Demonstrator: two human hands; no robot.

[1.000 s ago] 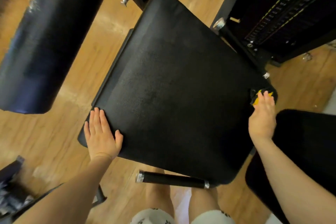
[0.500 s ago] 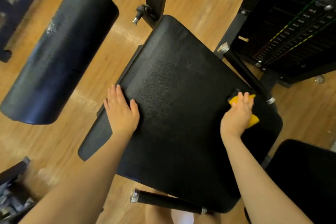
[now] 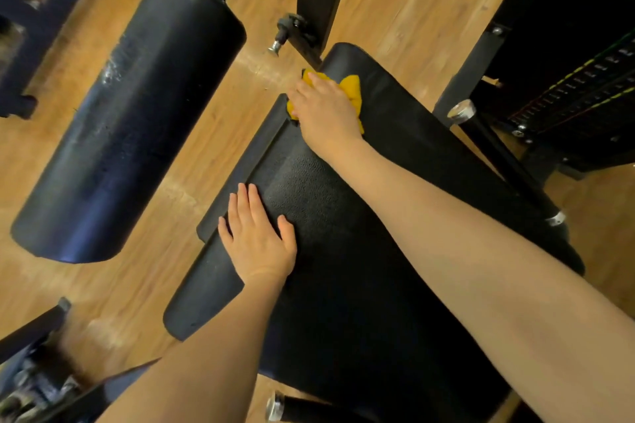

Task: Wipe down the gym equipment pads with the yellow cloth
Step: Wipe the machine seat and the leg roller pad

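A large black seat pad [image 3: 395,209] fills the middle of the view. My right hand [image 3: 324,112] presses the yellow cloth [image 3: 352,91] onto the pad's far left corner, with the cloth mostly hidden under my palm and fingers. My left hand [image 3: 256,240] lies flat with straight fingers on the pad's left edge, nearer to me. A black cylindrical roller pad [image 3: 134,113] hangs to the left of the seat, apart from both hands.
Wooden floor [image 3: 405,10] surrounds the machine. A black frame post with a pull pin [image 3: 280,41] stands just beyond the cloth. A weight stack [image 3: 577,93] is at the right, with a chrome-capped handle bar [image 3: 462,112] beside the pad. Another bar [image 3: 278,407] sits at the near edge.
My right hand swept the yellow cloth from the pad's right edge across to its far left corner. My left hand stays flat on the left edge.
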